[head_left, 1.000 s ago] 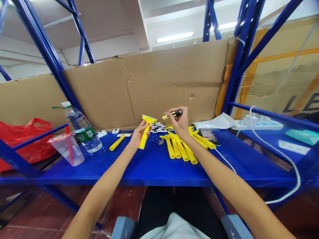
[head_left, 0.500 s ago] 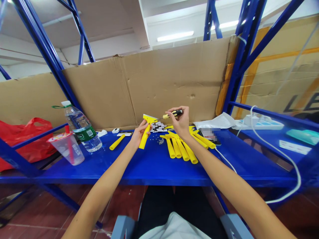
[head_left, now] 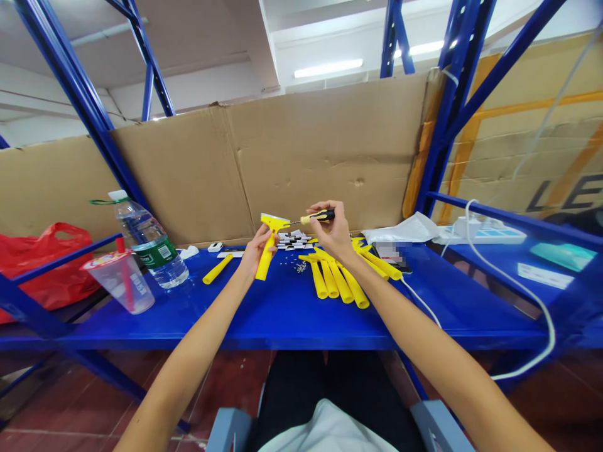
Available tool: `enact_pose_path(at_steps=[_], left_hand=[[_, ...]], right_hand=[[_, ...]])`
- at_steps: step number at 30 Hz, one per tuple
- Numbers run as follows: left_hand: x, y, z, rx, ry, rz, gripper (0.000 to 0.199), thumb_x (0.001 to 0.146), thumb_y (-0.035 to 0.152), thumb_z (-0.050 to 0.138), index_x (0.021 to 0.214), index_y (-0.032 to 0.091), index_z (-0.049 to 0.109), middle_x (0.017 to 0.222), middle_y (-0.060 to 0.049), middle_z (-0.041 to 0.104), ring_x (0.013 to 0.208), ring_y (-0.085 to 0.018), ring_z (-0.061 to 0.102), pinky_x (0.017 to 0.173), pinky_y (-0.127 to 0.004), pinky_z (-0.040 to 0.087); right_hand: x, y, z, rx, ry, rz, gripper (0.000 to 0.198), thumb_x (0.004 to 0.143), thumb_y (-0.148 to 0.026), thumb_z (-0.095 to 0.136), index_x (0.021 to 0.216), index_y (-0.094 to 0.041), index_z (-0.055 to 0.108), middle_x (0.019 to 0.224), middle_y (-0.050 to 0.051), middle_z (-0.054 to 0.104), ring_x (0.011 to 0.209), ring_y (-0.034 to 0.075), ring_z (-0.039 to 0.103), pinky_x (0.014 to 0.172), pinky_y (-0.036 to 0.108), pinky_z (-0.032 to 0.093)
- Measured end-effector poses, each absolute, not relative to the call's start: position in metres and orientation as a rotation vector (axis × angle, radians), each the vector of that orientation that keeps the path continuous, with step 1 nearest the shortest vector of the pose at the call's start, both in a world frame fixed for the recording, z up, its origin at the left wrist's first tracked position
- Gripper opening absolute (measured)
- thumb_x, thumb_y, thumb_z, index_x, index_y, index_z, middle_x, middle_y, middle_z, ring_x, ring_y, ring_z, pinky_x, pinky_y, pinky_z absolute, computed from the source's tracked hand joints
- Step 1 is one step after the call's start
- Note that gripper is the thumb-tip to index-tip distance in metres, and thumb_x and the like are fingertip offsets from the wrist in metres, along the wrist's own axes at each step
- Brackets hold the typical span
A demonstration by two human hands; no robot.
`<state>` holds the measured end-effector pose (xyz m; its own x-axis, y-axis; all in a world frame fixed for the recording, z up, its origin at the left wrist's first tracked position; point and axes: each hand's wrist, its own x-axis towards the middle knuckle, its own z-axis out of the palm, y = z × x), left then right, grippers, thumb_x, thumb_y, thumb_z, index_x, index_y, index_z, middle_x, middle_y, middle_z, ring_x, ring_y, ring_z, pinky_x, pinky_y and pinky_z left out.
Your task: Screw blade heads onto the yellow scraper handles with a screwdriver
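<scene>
A: While we're on the head view, where is the yellow scraper (head_left: 264, 262), and which way does it point?

B: It's held up over the blue tabletop (head_left: 277, 323), a little left of centre. Its long axis slants: the handle's bottom end faces the person and leans slightly left, and the wide head is at the far end, lying crosswise.

A: And the screwdriver (head_left: 326, 215)?

B: It runs nearly level across the view, grip to the right, shaft pointing left, with its tip at the right end of the scraper's head. I can't tell whether it sits in a screw.

A: How are the fingers?

B: Those of the left hand (head_left: 254, 251) are closed round the scraper's handle below the head. Those of the right hand (head_left: 335, 231) pinch the screwdriver's grip between thumb and fingertips.

A: What lies around them?

B: Loose screws (head_left: 301, 268) are scattered on the tabletop between the two hands, with a pile of black-and-white pieces (head_left: 294, 240) behind. More yellow handles (head_left: 342, 285) lie side by side to the right, and the right hand and forearm hide part of them. One single yellow handle (head_left: 217, 269) lies left of the left hand. Farther left, a water bottle (head_left: 157, 251) leans near a tilted plastic cup (head_left: 144, 292). A cardboard sheet (head_left: 320, 150) stands upright along the back.
</scene>
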<state>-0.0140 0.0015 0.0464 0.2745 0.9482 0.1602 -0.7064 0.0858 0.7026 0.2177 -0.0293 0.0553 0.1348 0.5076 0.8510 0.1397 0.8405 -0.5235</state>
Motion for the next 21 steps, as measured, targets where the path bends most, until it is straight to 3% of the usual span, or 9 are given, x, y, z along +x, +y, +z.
enact_pose_path(at_steps=[3,13,18,21], left_hand=[[-0.0144,0.0033,0.0488,0.76,0.41,1.308,0.059,0.087,0.002,0.076,0.138,0.03,0.064,0.119,-0.005,0.072,0.081,-0.008,0.073,0.047,-0.008,0.042],[-0.0117,0.0051,0.0491,0.787,0.395,1.286,0.043,0.084,0.0,0.074,0.118,0.023,0.062,0.11,-0.003,0.069,0.071,-0.004,0.067,0.042,-0.005,0.035],[-0.0091,0.004,0.0497,0.75,0.446,1.275,0.041,0.086,-0.001,0.071,0.119,0.023,0.06,0.113,-0.004,0.069,0.068,-0.004,0.066,0.04,-0.006,0.035],[-0.0088,0.0044,0.0492,0.77,0.467,1.257,0.038,0.089,0.0,0.069,0.12,0.021,0.061,0.112,-0.006,0.07,0.066,-0.004,0.065,0.04,-0.006,0.035]], right_hand=[[0.2151,-0.0266,0.052,-0.515,-1.457,0.303,0.041,0.101,-0.055,0.072,0.125,-0.028,0.05,0.132,0.013,0.069,0.119,0.027,0.078,0.099,0.042,0.068],[0.2175,-0.0247,0.0501,-0.546,-1.484,0.058,0.033,0.103,-0.055,0.073,0.116,-0.028,0.059,0.11,0.007,0.074,0.095,0.023,0.077,0.087,0.041,0.07],[0.217,-0.0234,0.0489,-0.487,-1.552,0.088,0.034,0.107,-0.048,0.068,0.129,-0.027,0.054,0.127,0.013,0.071,0.113,0.027,0.078,0.099,0.045,0.067],[0.216,-0.0221,0.0475,-0.463,-1.568,0.108,0.032,0.107,-0.047,0.067,0.129,-0.027,0.054,0.124,0.011,0.073,0.11,0.025,0.079,0.098,0.044,0.067]])
